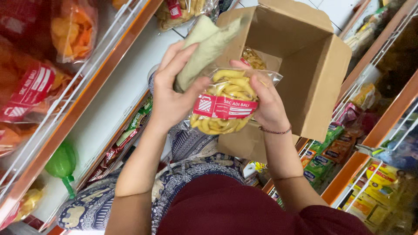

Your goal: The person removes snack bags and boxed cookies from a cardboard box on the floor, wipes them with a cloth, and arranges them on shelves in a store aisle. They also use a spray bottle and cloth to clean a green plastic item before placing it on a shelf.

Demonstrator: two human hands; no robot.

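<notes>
Both hands held a snack bag (224, 102) just in front of the box (313, 65); left hand (172, 93) also clutched a cloth (204, 45); right hand (267, 102) gripped its side; it looked light, crinkly, slippery; best held by the edges.

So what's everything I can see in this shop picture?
snack bag: one, clear with yellow sticks and a red label, held between both hands
cloth: one, pale green, in the left hand
cardboard box: one, brown, open, behind the bag, another snack bag inside
shelf rails: several, orange with white wire, left and right
chip bags: several, orange snacks, upper left shelf
packets: many, green and brown, lower right shelves
green plastic item: one, lower left
bracelet: one, dark, right wrist
left hand: grips cloth and bag
right hand: grips bag
</notes>
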